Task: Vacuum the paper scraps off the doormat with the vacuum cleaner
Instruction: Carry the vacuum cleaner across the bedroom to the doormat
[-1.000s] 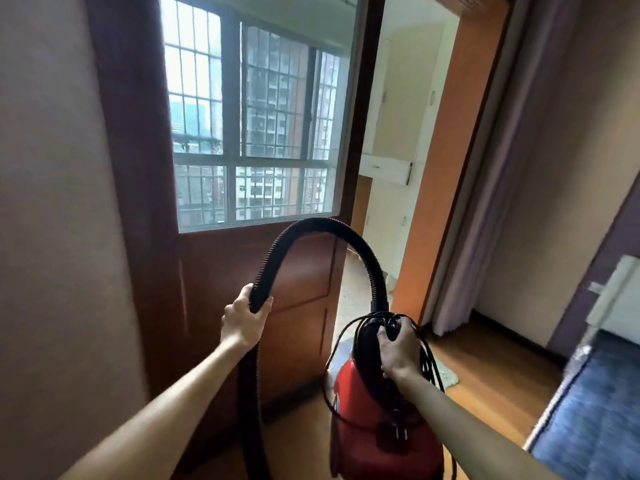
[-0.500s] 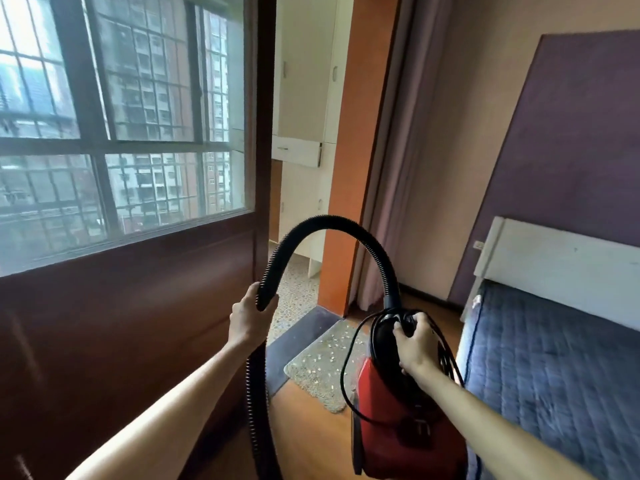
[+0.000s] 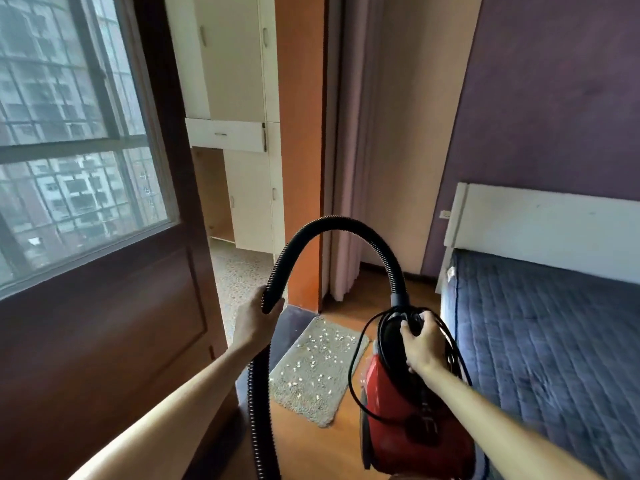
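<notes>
A grey doormat [image 3: 317,386] lies on the wooden floor below, strewn with several pale paper scraps [image 3: 322,344]. My right hand [image 3: 420,344] grips the black top handle of a red vacuum cleaner [image 3: 391,420], held up off the floor with its black cord looped around the handle. A black ribbed hose [image 3: 332,225] arches from the cleaner's top over to my left hand [image 3: 254,322], which grips it; below my hand the hose hangs down out of view. The nozzle is not visible.
A dark wooden door with a glass pane [image 3: 104,306] stands open on the left. A bed with a blue quilt [image 3: 540,341] fills the right. Ahead are an orange doorframe [image 3: 301,150], a curtain [image 3: 349,168] and white cabinets [image 3: 239,133] beyond the doorway.
My view has swung right and down, bringing the doormat with its scraps and the bed into view. Both hands keep the same hold on the hose and the cleaner.
</notes>
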Tool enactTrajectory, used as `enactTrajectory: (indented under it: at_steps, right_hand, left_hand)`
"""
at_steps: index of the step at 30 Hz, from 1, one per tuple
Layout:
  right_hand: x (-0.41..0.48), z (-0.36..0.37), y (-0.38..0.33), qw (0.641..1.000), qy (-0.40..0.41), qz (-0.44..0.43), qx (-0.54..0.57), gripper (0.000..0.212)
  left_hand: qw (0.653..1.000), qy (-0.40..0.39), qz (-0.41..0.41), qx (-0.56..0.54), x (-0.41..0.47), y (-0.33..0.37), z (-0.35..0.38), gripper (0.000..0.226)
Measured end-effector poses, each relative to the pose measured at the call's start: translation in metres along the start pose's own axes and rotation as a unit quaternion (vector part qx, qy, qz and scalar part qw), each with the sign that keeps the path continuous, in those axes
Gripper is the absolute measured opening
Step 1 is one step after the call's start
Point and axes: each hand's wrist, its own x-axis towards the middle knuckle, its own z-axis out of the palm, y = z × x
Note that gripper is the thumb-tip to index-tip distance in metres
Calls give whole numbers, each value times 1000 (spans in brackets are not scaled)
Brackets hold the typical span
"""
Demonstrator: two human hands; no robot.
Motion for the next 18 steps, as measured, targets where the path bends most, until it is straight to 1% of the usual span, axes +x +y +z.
enactTrajectory:
  at_steps: [6,9,11,16,18]
  right_hand:
    - [78,29,-2,1000,17,8,-6,22]
    - [108,39,1,999,34,15,-21,25]
    - [129,43,2,999,33,22,-27,29]
    - [178,60,3,997,43,45,-35,36]
    - [201,66,5,997,49,55,-36,37]
  left_hand:
    - [1000,-12,25,-1,91,-4,56,33]
    - [999,-26,26,-14,122,-9,85,24]
    - [999,-42,23,-21,142,-10,105,23]
    - [997,-59,38,-10,202,-15,150,32]
    - [996,-70,47,-6,229,-15,171,32]
